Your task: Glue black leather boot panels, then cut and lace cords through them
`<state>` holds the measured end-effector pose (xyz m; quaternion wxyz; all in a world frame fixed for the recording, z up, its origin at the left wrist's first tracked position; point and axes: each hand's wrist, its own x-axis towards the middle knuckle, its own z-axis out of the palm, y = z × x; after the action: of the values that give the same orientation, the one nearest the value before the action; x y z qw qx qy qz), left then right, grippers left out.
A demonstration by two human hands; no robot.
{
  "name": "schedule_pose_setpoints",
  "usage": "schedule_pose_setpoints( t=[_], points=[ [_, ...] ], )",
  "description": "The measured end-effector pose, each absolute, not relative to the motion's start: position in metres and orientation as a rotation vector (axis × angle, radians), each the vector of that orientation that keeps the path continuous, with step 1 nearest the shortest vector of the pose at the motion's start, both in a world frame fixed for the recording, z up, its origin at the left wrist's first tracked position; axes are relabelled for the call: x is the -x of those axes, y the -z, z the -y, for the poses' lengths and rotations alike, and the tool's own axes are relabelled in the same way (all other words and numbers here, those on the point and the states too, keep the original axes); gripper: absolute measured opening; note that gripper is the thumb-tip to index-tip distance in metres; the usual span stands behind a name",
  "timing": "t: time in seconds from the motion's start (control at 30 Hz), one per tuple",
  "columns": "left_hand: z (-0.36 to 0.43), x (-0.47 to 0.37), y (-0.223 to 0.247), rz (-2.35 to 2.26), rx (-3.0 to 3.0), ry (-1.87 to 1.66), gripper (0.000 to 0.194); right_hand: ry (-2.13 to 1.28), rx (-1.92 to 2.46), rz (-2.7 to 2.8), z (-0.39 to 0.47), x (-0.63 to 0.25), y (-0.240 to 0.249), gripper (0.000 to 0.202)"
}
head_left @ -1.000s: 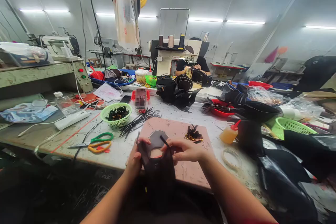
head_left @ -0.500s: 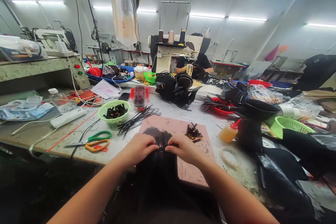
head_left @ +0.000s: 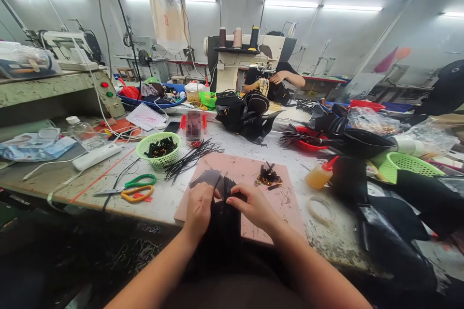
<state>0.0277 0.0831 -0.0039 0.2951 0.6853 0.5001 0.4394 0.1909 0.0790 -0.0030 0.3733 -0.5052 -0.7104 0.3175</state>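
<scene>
A black sheet piece, looking like leather or fabric, hangs from my fingers over the front edge of a pink board. Its upper part is folded back and shows a greyish underside. My left hand grips it on the left with curled fingers. On the right, my right hand pinches its edge between thumb and fingers. The two hands are close together, with a narrow gap between them. Behind my right hand, a small pile of black strips with gold-coloured bits lies on the board.
Scissors and a green basket of black pieces are on the left, near black cords. To the right stand a glue bottle and a tape roll. A co-worker sits behind a sewing machine.
My left hand has turned upright and curled over the black piece, whose top now folds differently. My right hand keeps its pinch. The co-worker's hand has risen at the machine.
</scene>
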Motion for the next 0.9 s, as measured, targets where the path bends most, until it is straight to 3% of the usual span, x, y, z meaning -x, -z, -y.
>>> schedule_pose_setpoints(
  t=[0.17,0.33,0.47,0.9],
  points=[
    [-0.082,-0.032,-0.004,-1.226,-1.828,-1.093,0.024,-0.786,1.315,1.855,-0.079,-0.196,0.003,0.008],
    [-0.099,-0.021,-0.01,-1.155,-1.69,-0.892,0.03,-0.756,1.298,1.868,-0.076,-0.2,0.002,0.005],
    [-0.103,-0.015,-0.016,-1.09,-1.569,-0.76,0.022,-0.754,1.249,1.89,-0.072,-0.196,0.0,0.005],
    [-0.098,-0.022,-0.014,-1.058,-1.182,-0.857,0.019,-0.614,1.257,2.013,-0.068,-0.187,-0.007,0.003]
  ],
)
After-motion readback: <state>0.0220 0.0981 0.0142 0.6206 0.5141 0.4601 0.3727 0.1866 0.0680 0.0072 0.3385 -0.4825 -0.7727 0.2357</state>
